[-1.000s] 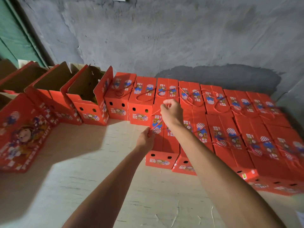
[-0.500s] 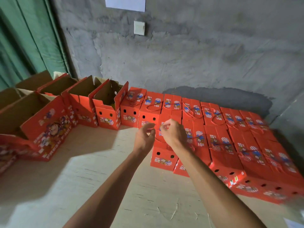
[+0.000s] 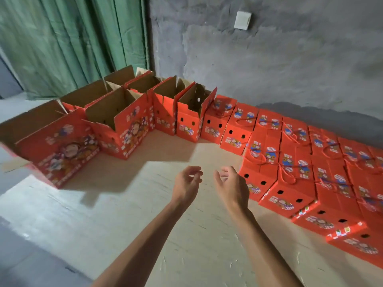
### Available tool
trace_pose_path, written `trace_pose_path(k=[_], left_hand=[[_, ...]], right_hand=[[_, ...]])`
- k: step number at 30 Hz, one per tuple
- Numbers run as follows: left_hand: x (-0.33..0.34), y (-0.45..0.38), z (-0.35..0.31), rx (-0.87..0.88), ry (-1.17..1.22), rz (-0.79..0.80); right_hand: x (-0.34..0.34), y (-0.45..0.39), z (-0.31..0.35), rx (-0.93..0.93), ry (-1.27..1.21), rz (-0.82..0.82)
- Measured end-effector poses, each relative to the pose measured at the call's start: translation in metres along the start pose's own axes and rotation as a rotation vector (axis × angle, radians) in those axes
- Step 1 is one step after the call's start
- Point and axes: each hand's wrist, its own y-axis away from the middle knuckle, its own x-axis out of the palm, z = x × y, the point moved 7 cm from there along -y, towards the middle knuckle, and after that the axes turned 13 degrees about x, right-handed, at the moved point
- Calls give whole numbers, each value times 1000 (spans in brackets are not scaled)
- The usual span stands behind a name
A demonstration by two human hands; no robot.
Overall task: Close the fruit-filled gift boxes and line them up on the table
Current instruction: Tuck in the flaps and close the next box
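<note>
Two hands hover empty over table: left hand and right hand loosely curled, gripping nothing. Closed boxes packed in rows right of the hands, touching; open boxes left of that block, flaps up, contents unseen. Probably heavy with fruit; stiff card, flaps bendable. Best pressed shut by flaps, lifted by cord handles or from below.
</note>
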Motion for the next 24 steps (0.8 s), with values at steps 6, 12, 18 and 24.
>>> trace_pose_path(k=[6, 12, 18, 24], left_hand=[[-58, 31, -1, -21, -72, -124], [-112, 48, -16, -3, -137, -214], [-163, 42, -15, 16, -198, -317], [-210, -4, -9, 63, -202, -329]], right_hand=[[22, 36, 24, -54, -104, 88], [47, 60, 60, -100, -218, 207], [72, 72, 105, -149, -240, 310], [110, 57, 166, -165, -232, 339]])
